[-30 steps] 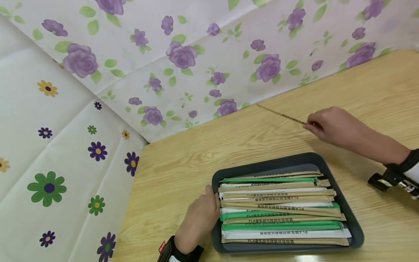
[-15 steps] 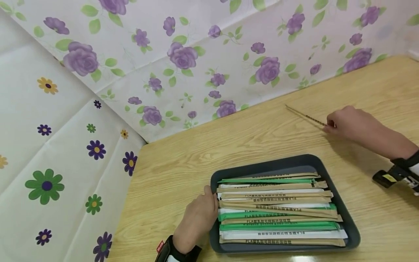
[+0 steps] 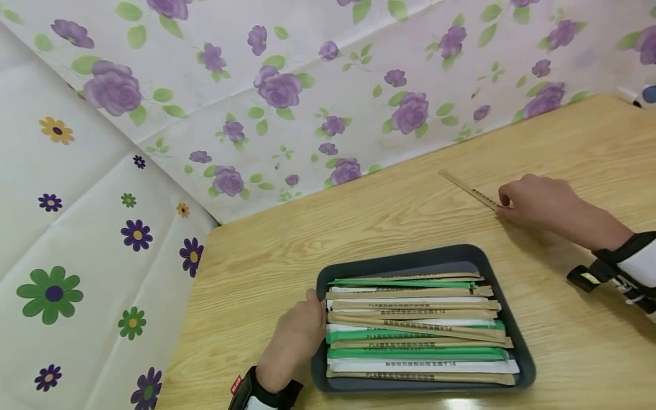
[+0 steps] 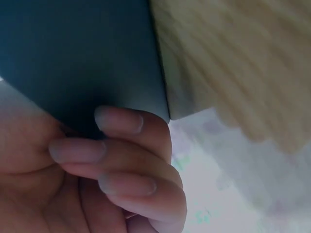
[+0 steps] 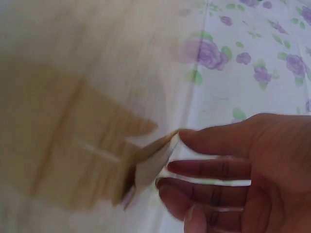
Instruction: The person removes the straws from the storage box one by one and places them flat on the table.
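Note:
My left hand (image 3: 294, 341) grips the left end of a dark grey tray (image 3: 410, 257), with fingertips (image 4: 124, 121) curled against its underside in the left wrist view. Wrapped drinking straws fill the tray side by side, in brown, white and green paper printed with dark characters. Beyond the tray's far right corner, my right hand (image 3: 543, 202) pinches the near end of one brown-wrapped straw (image 3: 466, 188) low over the table. The straw points away to the left. The right wrist view shows its pale wrapper end (image 5: 153, 165) at the thumb tip, the other fingers loosely bent.
The wooden table (image 3: 266, 267) ends at a purple-rose covered back wall (image 3: 302, 136) and a daisy-patterned side wall (image 3: 97, 239). A small white object with a blue spot (image 3: 648, 94) shows at the far right.
My right hand has carried the straw rightward, away from the back wall's edge, and the straw has turned to show its printed flat side. My left hand keeps its grip on the tray.

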{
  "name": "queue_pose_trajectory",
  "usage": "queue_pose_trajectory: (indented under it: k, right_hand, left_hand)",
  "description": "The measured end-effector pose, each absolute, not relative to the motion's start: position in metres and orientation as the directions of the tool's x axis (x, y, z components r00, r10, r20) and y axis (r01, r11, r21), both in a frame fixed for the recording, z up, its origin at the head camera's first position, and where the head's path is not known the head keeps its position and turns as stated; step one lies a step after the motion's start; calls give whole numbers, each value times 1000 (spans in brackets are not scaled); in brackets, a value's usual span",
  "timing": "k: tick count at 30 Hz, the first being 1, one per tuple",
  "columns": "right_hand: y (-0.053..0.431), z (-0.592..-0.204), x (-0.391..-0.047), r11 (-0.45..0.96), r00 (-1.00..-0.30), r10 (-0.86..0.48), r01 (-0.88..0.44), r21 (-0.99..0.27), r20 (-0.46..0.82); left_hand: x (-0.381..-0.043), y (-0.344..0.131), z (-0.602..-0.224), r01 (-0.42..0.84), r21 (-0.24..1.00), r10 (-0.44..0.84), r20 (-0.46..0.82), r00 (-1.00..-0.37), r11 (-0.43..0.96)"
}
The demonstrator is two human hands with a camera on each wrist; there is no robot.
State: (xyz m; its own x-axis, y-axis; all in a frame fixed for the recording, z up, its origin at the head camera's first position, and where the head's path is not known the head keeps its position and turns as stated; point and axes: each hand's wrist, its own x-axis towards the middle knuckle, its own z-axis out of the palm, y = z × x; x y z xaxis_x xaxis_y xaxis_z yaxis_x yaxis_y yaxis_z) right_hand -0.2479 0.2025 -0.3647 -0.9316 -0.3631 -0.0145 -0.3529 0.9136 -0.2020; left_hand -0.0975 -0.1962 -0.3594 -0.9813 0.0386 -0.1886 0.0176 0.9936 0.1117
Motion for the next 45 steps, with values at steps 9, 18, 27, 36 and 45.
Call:
queue_pose_trajectory:
  k: [9, 18, 27, 36, 45]
  right_hand:
    - [162, -344, -222, 865, -876, -466, -480, -146, 126]
    - [94, -331, -164, 666, -671, -676, -733, -137, 304]
    - [57, -350, -137, 573, -615, -784, -770, -280, 85]
    - [54, -365, -131, 554, -598, -796, -782, -287, 91]
    - [53, -369, -131, 514, -555, -825, -815, -267, 109]
  left_hand:
    - [-110, -218, -356, 92, 191, 127, -178, -976, 977]
    - [-127, -225, -353, 58, 164, 92, -209, -974, 985]
    - [-136, -236, -353, 30, 171, 63, -193, -979, 985]
    - [-136, -236, -358, 43, 144, 68, -180, -981, 989]
    - [-135, -240, -360, 61, 149, 88, -180, -980, 987]
